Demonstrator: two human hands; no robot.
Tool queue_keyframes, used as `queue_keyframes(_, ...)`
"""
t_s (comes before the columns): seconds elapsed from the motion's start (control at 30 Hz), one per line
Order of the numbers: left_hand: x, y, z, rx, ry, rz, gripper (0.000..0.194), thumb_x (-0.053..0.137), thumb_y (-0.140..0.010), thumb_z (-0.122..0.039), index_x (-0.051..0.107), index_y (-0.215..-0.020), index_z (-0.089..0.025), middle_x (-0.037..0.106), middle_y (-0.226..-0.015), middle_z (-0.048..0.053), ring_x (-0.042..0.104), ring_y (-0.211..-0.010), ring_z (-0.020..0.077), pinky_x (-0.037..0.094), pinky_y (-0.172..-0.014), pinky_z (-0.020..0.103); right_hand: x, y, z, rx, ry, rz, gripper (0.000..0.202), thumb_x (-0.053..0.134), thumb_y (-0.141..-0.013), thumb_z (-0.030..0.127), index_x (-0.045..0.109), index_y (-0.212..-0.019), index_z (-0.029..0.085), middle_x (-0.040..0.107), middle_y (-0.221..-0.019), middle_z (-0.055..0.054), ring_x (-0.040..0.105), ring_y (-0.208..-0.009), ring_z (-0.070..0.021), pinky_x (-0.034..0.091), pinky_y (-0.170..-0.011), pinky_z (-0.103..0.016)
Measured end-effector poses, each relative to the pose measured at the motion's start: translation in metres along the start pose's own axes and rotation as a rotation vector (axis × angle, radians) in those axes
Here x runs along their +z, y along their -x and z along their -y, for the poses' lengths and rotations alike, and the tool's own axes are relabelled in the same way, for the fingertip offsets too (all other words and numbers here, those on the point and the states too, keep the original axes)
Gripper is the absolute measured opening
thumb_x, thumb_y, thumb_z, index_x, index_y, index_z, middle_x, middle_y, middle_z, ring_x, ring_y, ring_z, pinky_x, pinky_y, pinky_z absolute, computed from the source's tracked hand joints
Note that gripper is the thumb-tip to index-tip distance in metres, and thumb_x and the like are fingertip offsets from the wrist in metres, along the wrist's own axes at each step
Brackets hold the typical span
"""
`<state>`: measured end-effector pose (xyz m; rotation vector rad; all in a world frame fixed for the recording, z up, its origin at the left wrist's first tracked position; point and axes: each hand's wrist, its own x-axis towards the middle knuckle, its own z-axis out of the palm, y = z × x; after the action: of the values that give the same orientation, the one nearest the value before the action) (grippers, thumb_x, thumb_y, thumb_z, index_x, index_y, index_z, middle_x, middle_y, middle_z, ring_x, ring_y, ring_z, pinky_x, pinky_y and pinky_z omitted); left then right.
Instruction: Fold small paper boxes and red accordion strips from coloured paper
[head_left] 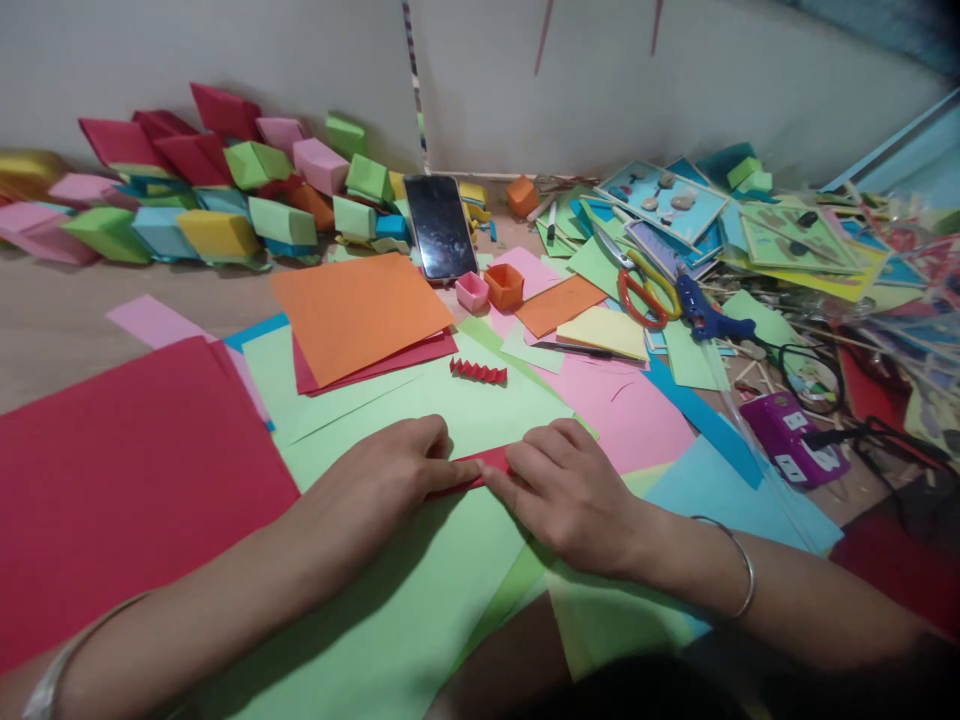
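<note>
A narrow folded strip of red paper (472, 474) lies on light green sheets in front of me. My left hand (401, 462) presses its left part down, index finger stretched along it and the other fingers curled. On the right part, my right hand (570, 490) bears down with bent fingers, its fingertip meeting the left one near the middle. Both hands cover the strip's ends. Just beyond them rests a small zigzag-folded red paper piece (478, 372). Orange sheets (360, 315) over red ones lie farther back, left of centre.
A large red sheet (135, 490) covers the left. Folded paper boxes (217, 235) are heaped by the wall, near a phone (440, 228). Rightward are scissors (645, 290), a blue glue gun (709, 312), a purple power strip (795, 440) with cables, and piled craft pieces.
</note>
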<state>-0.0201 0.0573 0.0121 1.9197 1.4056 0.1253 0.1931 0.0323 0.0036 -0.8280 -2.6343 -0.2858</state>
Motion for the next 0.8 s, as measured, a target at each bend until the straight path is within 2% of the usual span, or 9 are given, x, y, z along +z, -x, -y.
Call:
queue_keyframes(0.07, 0.001, -0.001, 0.002, 0.036, -0.014, 0.010, 0.044, 0.045, -0.087, -0.060, 0.045, -0.065, -0.022, 0.045, -0.065, -0.003, 0.049, -0.061, 0.0158, 0.032, -0.055, 0.030, -0.004, 0.001, 0.003, 0.013, 0.034, 0.058, 0.021, 0.050, -0.093, 0.010, 0.067, -0.083, 0.014, 0.054, -0.070, -0.004, 0.038, -0.072, -0.0187, 0.024, -0.066, -0.036)
queue_keyframes(0.17, 0.001, -0.002, 0.003, 0.079, -0.035, 0.001, 0.044, 0.046, -0.087, -0.059, 0.047, -0.064, -0.021, 0.045, -0.065, -0.002, 0.047, -0.060, 0.0154, 0.031, -0.054, 0.030, -0.011, 0.004, 0.007, 0.017, 0.095, 0.182, 0.021, 0.048, -0.093, 0.009, 0.068, -0.087, 0.013, 0.054, -0.070, -0.005, 0.040, -0.070, -0.0192, 0.025, -0.067, -0.037)
queue_keyframes(0.37, -0.001, -0.003, -0.001, -0.011, 0.018, -0.014, 0.046, 0.050, -0.086, -0.060, 0.040, -0.060, -0.023, 0.044, -0.059, -0.003, 0.044, -0.053, 0.0139, 0.032, -0.049, 0.028, -0.023, 0.024, 0.014, 0.097, 0.269, 0.452, 0.017, 0.058, -0.080, 0.003, 0.072, -0.089, 0.009, 0.062, -0.073, -0.011, 0.047, -0.068, -0.0216, 0.026, -0.066, -0.039)
queue_keyframes(0.47, 0.000, -0.004, -0.001, -0.002, 0.026, -0.028, 0.046, 0.051, -0.085, -0.060, 0.040, -0.060, -0.023, 0.044, -0.060, -0.003, 0.044, -0.053, 0.0140, 0.032, -0.049, 0.028, -0.028, 0.029, 0.014, 0.163, 0.341, 0.484, 0.011, 0.063, -0.070, 0.002, 0.069, -0.067, 0.011, 0.061, -0.065, -0.013, 0.045, -0.062, -0.0207, 0.024, -0.062, -0.037)
queue_keyframes(0.57, 0.001, -0.004, 0.000, 0.057, 0.018, -0.055, 0.044, 0.049, -0.086, -0.059, 0.044, -0.061, -0.022, 0.046, -0.061, -0.003, 0.044, -0.054, 0.0143, 0.031, -0.050, 0.028, -0.035, 0.024, 0.014, 0.222, 0.379, 0.377, 0.018, 0.060, -0.068, 0.003, 0.061, -0.054, 0.015, 0.052, -0.053, -0.009, 0.042, -0.056, -0.0189, 0.020, -0.058, -0.036)
queue_keyframes(0.6, 0.000, -0.004, 0.001, 0.062, 0.012, -0.059, 0.045, 0.049, -0.086, -0.058, 0.045, -0.061, -0.022, 0.046, -0.061, -0.002, 0.044, -0.054, 0.0141, 0.031, -0.050, 0.027, -0.037, 0.021, 0.015, 0.225, 0.385, 0.329, 0.016, 0.059, -0.070, 0.004, 0.064, -0.060, 0.014, 0.052, -0.054, -0.008, 0.042, -0.056, -0.0189, 0.021, -0.058, -0.036)
queue_keyframes(0.67, 0.000, -0.004, 0.001, 0.079, -0.014, -0.050, 0.044, 0.049, -0.087, -0.056, 0.047, -0.059, -0.021, 0.046, -0.060, -0.002, 0.044, -0.053, 0.0136, 0.032, -0.050, 0.027, -0.036, 0.016, 0.017, 0.204, 0.369, 0.300, 0.020, 0.056, -0.077, 0.006, 0.072, -0.088, 0.012, 0.056, -0.060, -0.007, 0.045, -0.058, -0.0200, 0.025, -0.060, -0.037)
queue_keyframes(0.73, -0.001, -0.002, 0.002, 0.172, -0.074, -0.041, 0.041, 0.047, -0.089, -0.051, 0.057, -0.063, -0.020, 0.048, -0.063, 0.000, 0.046, -0.056, 0.0147, 0.032, -0.051, 0.027, -0.031, 0.014, 0.020, 0.163, 0.321, 0.377, 0.036, 0.057, -0.080, 0.006, 0.068, -0.115, 0.010, 0.059, -0.062, -0.006, 0.047, -0.060, -0.0205, 0.026, -0.060, -0.036)
queue_keyframes(0.8, 0.000, 0.000, 0.004, 0.245, -0.152, -0.046, 0.038, 0.044, -0.091, -0.045, 0.067, -0.072, -0.022, 0.052, -0.068, 0.001, 0.048, -0.060, 0.0160, 0.031, -0.052, 0.028, -0.024, 0.014, 0.022, 0.109, 0.280, 0.450, 0.041, 0.059, -0.079, 0.005, 0.065, -0.120, 0.006, 0.060, -0.061, -0.006, 0.047, -0.060, -0.0200, 0.025, -0.058, -0.035)
